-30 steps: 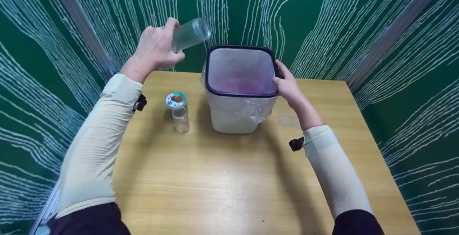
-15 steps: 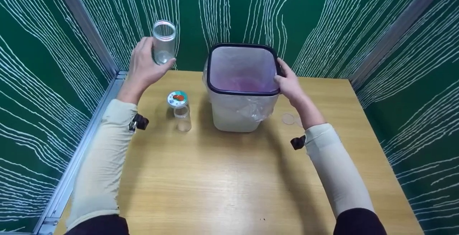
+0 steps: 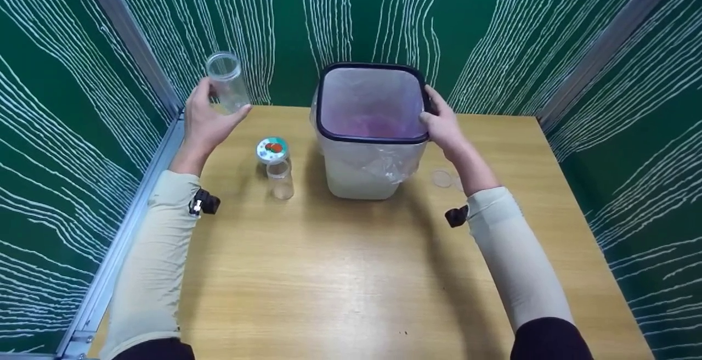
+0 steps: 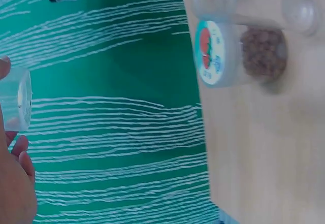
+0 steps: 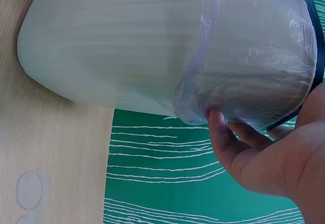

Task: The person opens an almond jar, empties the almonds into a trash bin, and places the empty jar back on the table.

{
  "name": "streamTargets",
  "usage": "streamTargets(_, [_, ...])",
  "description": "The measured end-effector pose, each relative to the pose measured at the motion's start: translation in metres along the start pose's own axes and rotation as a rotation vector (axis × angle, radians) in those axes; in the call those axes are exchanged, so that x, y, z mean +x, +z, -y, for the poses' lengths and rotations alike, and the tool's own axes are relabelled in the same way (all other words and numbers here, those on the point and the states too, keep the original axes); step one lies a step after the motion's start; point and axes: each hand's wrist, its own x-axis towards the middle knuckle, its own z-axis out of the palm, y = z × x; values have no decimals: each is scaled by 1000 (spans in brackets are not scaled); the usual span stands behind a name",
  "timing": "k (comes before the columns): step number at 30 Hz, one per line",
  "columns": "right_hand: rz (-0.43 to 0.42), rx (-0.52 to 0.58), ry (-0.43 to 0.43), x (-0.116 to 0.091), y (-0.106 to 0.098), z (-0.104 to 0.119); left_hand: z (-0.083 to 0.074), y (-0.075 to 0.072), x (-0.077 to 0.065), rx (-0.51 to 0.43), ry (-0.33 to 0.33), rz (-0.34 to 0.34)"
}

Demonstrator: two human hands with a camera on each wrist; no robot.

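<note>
My left hand (image 3: 205, 121) grips a clear plastic jar (image 3: 229, 83) without a lid, raised over the table's back left part; its bottom end (image 4: 18, 99) shows in the left wrist view. With my right hand (image 3: 443, 124) I hold the black rim of a white trash can (image 3: 359, 176), thumb on the inner side and fingers outside. A thin clear bag (image 5: 254, 46) lines the can and folds down over its outside. Between the hands stand a second clear open jar (image 3: 281, 184) and a jar with a printed lid (image 3: 271, 150), which holds brown pieces (image 4: 264, 53).
Two thin clear discs (image 3: 442, 178) lie on the wooden table (image 3: 329, 272) right of the can, one partly behind my right forearm. Green walls with white lines (image 3: 296, 31) enclose the table at the back and sides. A metal rail (image 3: 118, 228) runs along the left edge.
The clear jar in my left hand has swung from tilted toward the can to mouth up, then moved left and lower. My right hand keeps its hold on the rim.
</note>
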Motion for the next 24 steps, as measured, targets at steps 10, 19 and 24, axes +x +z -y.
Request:
streamTargets(10, [3,2,6,0,0,-5,37,-1,-18,44,-31,13])
streamTargets(19, [72,59,-27,1,-7,-24,52,-1,-28,61,-97,49])
streamTargets(24, [86,123,-48,-4,-9,-36,61,0,-32,34,-117,65])
